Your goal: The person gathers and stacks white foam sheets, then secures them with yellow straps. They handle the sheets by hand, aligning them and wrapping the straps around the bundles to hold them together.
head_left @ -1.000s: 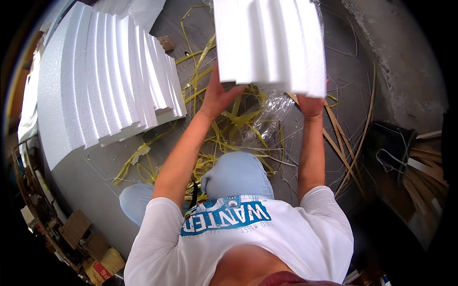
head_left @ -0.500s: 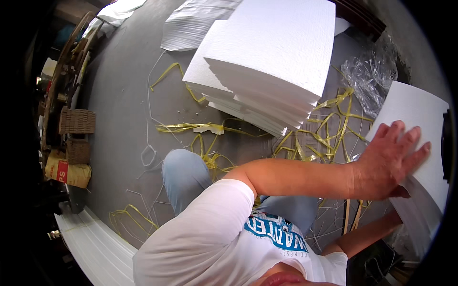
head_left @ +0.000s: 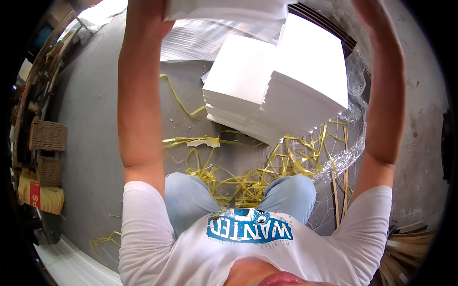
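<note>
Both my arms reach up and away from me. My left hand [head_left: 163,23] is at the top edge of the view, at the left end of a raised white sheet [head_left: 229,10]. It appears closed on that end, though its fingers are mostly hidden. My right forearm runs out past the top edge, so the right hand is out of sight. Below the raised sheet stand two adjoining piles of white foam-like sheets: a lower pile [head_left: 241,66] on the left and a taller pile [head_left: 312,59] on the right.
Tangled yellow strapping [head_left: 238,183] covers the floor before my knees. Crumpled clear plastic wrap [head_left: 341,159] and thin wooden strips [head_left: 345,176] lie to the right. Wicker baskets [head_left: 47,135] and a yellow-brown sack [head_left: 45,198] are at the far left. Ribbed clear sheeting [head_left: 200,40] lies behind the piles.
My arms have swung from the white sheets at the right to far ahead, with a white sheet now raised over the piles. The sheets at the right are no longer in view.
</note>
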Available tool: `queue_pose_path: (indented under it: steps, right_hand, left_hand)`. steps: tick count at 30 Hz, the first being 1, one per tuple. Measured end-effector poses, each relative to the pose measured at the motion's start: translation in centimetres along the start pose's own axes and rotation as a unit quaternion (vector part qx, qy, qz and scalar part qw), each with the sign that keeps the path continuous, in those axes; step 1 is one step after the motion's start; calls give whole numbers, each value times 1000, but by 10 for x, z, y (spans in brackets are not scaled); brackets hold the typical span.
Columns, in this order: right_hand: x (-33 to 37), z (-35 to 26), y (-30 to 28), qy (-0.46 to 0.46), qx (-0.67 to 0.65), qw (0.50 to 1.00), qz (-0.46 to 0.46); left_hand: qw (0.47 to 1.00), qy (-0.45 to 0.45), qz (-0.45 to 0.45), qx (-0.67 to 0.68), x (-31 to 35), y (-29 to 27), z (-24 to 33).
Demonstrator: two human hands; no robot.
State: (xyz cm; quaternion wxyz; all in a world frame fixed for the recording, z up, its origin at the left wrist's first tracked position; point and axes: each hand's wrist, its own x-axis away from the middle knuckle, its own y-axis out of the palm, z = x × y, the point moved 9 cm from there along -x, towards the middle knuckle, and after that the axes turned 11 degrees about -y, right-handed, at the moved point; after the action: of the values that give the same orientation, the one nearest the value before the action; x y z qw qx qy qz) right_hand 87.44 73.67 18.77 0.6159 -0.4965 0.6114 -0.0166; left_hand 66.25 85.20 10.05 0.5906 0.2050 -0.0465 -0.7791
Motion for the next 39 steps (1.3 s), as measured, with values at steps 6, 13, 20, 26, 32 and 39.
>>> queue_pose_path:
  steps: [6, 13, 20, 26, 32, 39]
  right_hand:
    - [9, -23, 113, 93, -23, 962, -257]
    - [77, 90, -5, 246, 70, 965, -52]
    - [348, 233, 36, 528, -304, 756, 240]
    - [363, 222, 120, 472, -451, 692, 309]
    - [357, 214, 126, 444, -467, 694, 322]
    - [347, 213, 132, 420, -465, 706, 331]
  left_hand:
    - [962, -235, -19, 137, 21, -128, -140]
    - [953, -151, -179, 194, 30, -140, -232]
    - [909, -366, -122, 156, 46, -112, -291]
    - [863, 35, -41, -503, 17, -152, -243]
    - [667, 415, -92, -612, 35, -85, -169]
    - [959, -238, -42, -151, -11, -119, -252]
